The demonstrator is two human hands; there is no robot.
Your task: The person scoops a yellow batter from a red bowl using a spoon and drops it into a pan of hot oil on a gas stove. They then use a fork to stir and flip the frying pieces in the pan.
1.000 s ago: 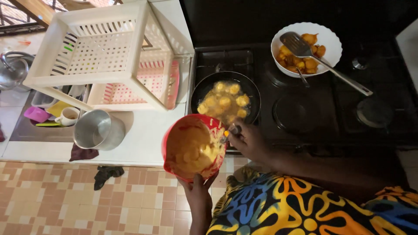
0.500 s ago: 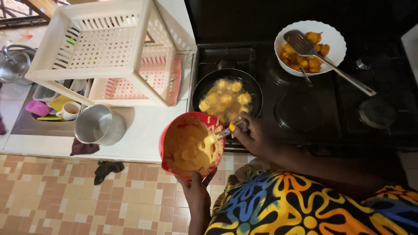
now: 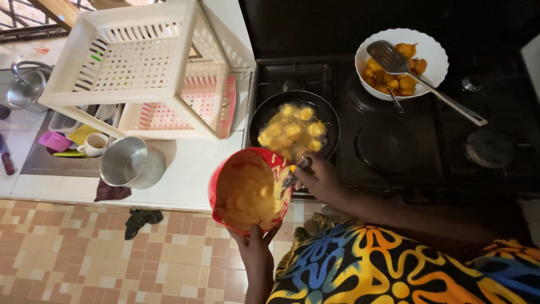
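Bowl: a round red plastic bowl of thick yellow batter, tilted beside the black frying pan.
Left hand: clasped under the bowl's near rim.
Right hand: closed on what was probably a spoon, half hidden.
Handling: batter-heavy, likely slippery; support the underside and rim.

— Do we see any packages, labels, signs or screens here?
— We find none. We looked over the tabletop, the stove and the floor: no box, wrapper, sticker, sign or display shows on any of them.
— Anything too small to judge?
— A few bits by the sink; we cannot tell.
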